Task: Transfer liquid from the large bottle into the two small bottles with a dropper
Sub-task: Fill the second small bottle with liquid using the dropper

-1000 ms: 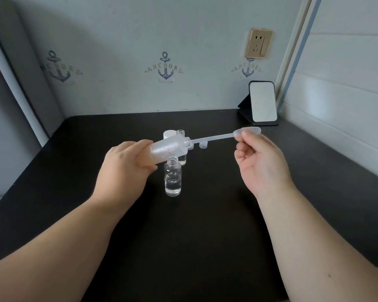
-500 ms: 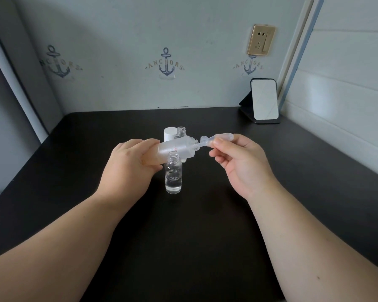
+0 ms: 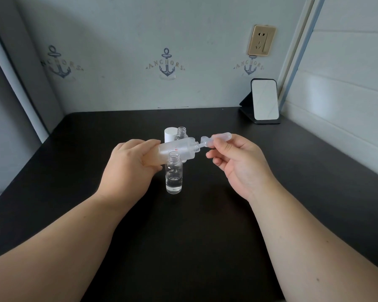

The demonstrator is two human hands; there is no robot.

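Left hand: grips large bottle, tipped sideways above table. Right hand: pinches dropper, stem in the bottle's mouth. Near small bottle: upright, open, part-filled. Far small bottle: behind, beside white cap.

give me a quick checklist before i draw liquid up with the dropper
1. Frosted large bottle gripped by left hand, tilted near horizontal: ok.
2. Dropper stem inside the bottle's mouth: ok.
3. Right hand pinches the dropper bulb: ok.
4. Tip reaches the liquid: cannot tell.
5. Near small bottle upright, uncapped, partly filled: ok.
6. Far small bottle open, its level hidden: cannot tell.
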